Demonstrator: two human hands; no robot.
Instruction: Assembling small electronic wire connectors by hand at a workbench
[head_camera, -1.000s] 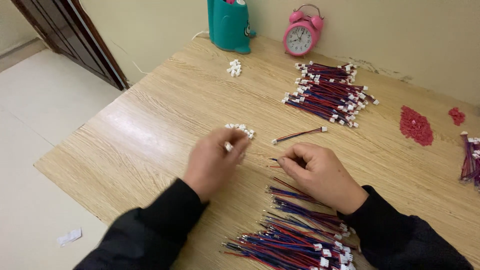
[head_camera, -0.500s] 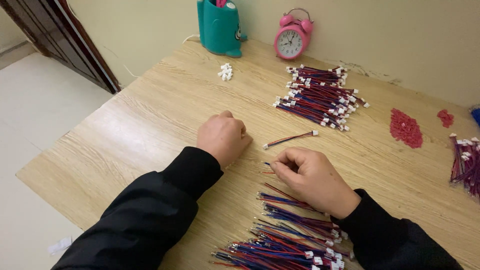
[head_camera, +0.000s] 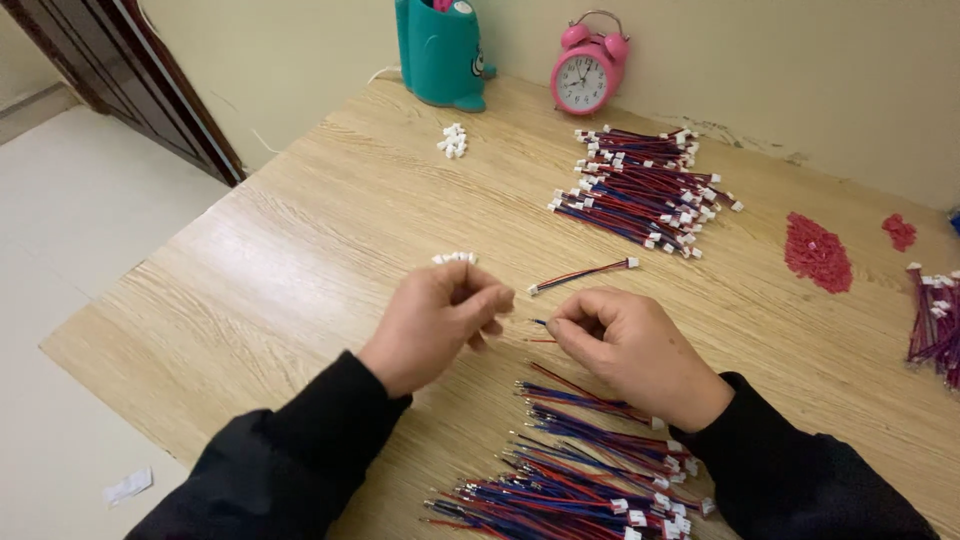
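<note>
Pinching a red-and-blue wire pair (head_camera: 540, 331) between thumb and forefinger, the right hand (head_camera: 630, 350) is holding it flat above the wooden table (head_camera: 300, 250), its long axis running leftward with the bare tips pointing at the left hand (head_camera: 440, 320). That hand is hovering just beside those tips, fingers curled tight, probably on a small white connector, though I cannot tell. More white connectors (head_camera: 455, 258) are lying just beyond it.

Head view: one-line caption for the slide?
Left hand pinches a small white connector while right hand grips a red-and-blue wire pair above a wire pile on the wooden table.
</note>
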